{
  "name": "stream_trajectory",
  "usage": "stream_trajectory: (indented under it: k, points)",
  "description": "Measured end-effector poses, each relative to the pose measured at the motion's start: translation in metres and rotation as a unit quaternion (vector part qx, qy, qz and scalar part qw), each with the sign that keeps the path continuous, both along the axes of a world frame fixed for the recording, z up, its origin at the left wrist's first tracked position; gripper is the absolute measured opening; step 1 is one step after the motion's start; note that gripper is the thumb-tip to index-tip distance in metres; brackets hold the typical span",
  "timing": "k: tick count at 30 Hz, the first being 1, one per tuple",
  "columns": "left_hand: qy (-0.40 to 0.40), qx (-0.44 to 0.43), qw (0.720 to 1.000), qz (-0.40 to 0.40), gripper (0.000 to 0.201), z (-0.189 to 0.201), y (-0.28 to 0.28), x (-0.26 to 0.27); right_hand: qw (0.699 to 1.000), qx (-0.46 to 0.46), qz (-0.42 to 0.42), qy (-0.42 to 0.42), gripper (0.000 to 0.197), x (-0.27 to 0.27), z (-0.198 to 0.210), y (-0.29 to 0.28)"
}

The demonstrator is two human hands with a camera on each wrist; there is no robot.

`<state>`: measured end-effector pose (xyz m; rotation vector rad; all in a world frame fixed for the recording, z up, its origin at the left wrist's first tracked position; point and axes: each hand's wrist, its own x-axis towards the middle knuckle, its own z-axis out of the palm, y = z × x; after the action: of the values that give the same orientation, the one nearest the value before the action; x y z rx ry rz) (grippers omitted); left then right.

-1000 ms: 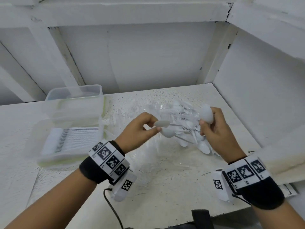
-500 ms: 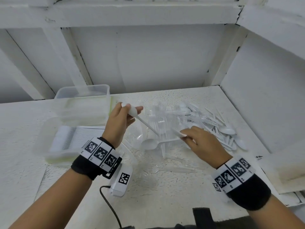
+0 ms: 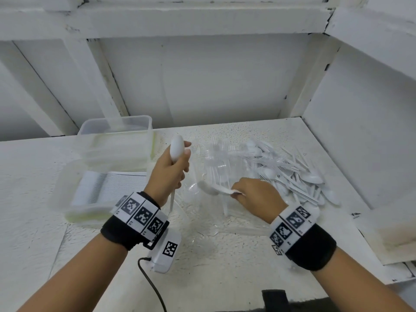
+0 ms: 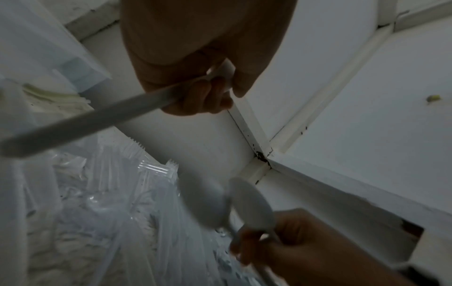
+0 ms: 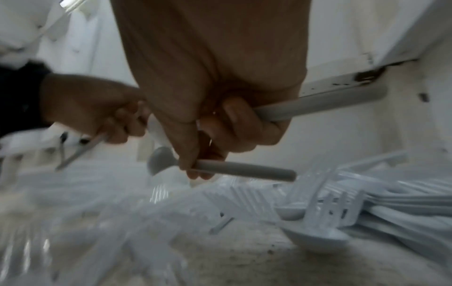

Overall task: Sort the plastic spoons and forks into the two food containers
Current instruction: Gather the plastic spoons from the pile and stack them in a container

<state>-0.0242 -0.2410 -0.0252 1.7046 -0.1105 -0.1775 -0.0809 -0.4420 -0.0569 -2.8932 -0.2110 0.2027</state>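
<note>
White shelf holds everything. Left hand grips a spoon upright, just right of the containers. Right hand pinches two spoons beside the pile. Spoon-gathering seems underway; next, likely passing these leftward and dropping them into a container.

Bare storage nook: rough white-painted wooden shelf, chipped plank walls.
</note>
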Motion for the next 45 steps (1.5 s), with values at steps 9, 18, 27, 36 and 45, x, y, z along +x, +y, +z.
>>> stream_trajectory:
  k: [9, 18, 27, 36, 45]
  points:
    - [-0.167, 0.405, 0.838, -0.325, 0.016, -0.011, -0.068, -0.008, 0.874, 0.382, -0.295, -0.055, 0.018, -0.023, 0.020, -0.071]
    - [-0.320, 0.556, 0.641, -0.421, 0.026, -0.033, -0.133, -0.016, 0.892, 0.314, -0.320, -0.051, 0.019, -0.039, 0.010, -0.081]
    - [-0.330, 0.599, 0.588, -0.432, 0.018, -0.036, -0.138, -0.025, 0.899, 0.300, -0.314, -0.055, 0.019, -0.037, 0.005, -0.083]
    - [-0.325, 0.368, 0.800, -0.346, 0.021, 0.006, -0.097, -0.039, 0.911, 0.288, -0.291, -0.054, 0.014, -0.039, 0.009, -0.088]
    - [-0.008, 0.007, 0.998, -0.064, 0.017, 0.030, -0.039, -0.005, 0.951, 0.139, -0.273, 0.052, 0.021, -0.033, -0.003, -0.090]
